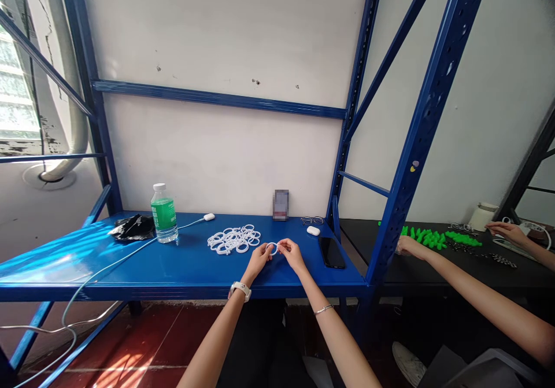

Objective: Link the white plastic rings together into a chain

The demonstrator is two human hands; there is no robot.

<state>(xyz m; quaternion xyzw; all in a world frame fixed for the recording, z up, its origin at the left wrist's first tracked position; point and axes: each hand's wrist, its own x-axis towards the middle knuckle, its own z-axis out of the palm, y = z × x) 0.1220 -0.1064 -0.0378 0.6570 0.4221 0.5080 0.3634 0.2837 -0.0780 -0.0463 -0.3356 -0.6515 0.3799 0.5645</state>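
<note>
My left hand [259, 258] and my right hand [291, 253] meet over the blue shelf top [182, 263], both pinching one white ring [272, 248] between their fingertips. A pile of several white rings [234, 239] lies just left of my hands. My left wrist carries a white watch [240, 289], my right wrist a thin bracelet [323, 309].
A green-labelled water bottle [163, 213], a black bag [132, 227] and a white cable [130, 252] sit to the left. A phone [332, 252], an earbud case [313, 231], glasses [311, 220] and a small upright card [280, 204] lie right. Another person's arms [472, 295] work among green parts [433, 237].
</note>
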